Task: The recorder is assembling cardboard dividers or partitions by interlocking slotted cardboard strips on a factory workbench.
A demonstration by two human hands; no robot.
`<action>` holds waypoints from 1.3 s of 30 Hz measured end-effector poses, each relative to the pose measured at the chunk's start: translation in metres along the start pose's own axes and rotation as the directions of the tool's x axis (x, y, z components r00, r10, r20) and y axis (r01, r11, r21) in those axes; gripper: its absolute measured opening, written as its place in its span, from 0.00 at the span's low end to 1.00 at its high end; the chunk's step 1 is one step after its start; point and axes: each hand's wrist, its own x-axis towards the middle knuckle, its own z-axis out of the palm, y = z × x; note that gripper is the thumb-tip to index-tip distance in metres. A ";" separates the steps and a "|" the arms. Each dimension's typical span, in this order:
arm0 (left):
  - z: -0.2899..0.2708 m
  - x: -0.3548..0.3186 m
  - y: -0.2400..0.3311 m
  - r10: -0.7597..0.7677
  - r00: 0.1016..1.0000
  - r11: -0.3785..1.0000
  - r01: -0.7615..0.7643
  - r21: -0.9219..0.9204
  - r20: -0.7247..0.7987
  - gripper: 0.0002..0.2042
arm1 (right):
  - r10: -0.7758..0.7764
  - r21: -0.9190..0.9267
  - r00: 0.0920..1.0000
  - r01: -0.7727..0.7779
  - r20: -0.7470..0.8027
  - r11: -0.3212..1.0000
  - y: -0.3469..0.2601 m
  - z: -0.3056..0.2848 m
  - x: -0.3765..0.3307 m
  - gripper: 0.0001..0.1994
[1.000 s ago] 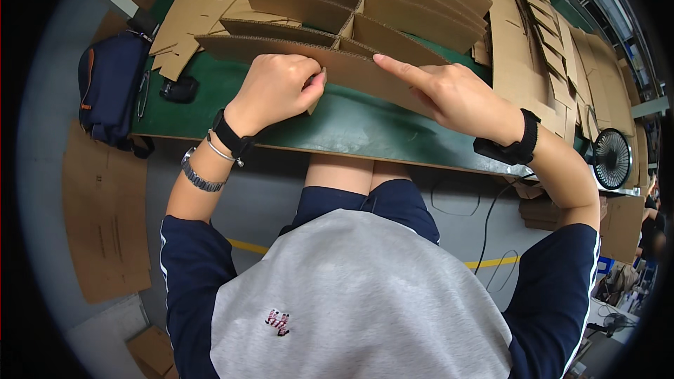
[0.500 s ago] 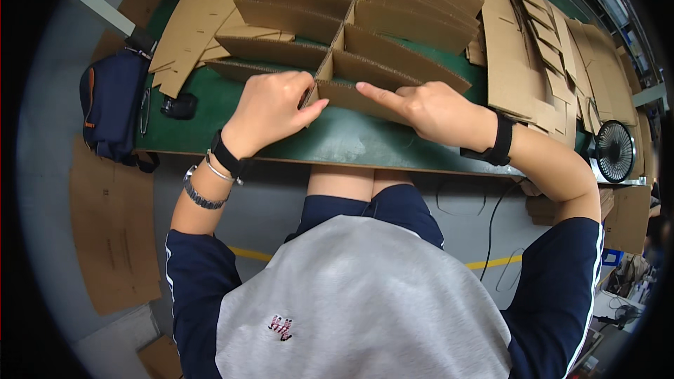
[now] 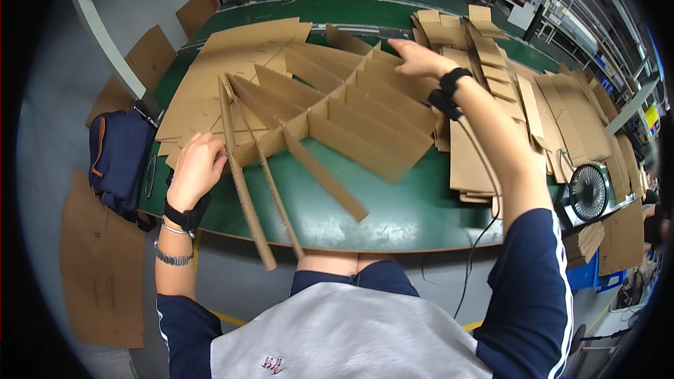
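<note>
A cardboard divider grid (image 3: pixel 337 109) of slotted strips stands slantwise on the green table (image 3: pixel 351 228). Its long spine runs from near left to far right, with cross strips fanning out on both sides. At the near left end, my left hand (image 3: pixel 199 168) is closed, fingers curled around the end of the spine; the fingertips are partly hidden. My right hand (image 3: pixel 423 61) reaches over to the far end, fingers stretched out beside the last strips. I cannot tell how firmly it touches them. Two near strips stick out past the table's front edge.
Flat cardboard sheets (image 3: pixel 203 88) lie at the left. More cardboard pieces (image 3: pixel 467 161) are stacked at the right, near a small fan (image 3: pixel 588 191). A dark blue bag (image 3: pixel 116 161) hangs at the table's left side. A black cable (image 3: pixel 472 260) drops off the front edge.
The divider grid has turned, so its spine now slants from near left to far right. My right hand has moved to its far end, my left hand outward left. The view has tilted up.
</note>
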 end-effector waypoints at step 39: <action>-0.150 0.462 0.010 -0.115 0.800 0.982 0.182 0.055 -0.588 0.21 | 0.364 0.474 0.917 -0.249 -0.165 0.844 -0.096 -0.105 -0.257 0.17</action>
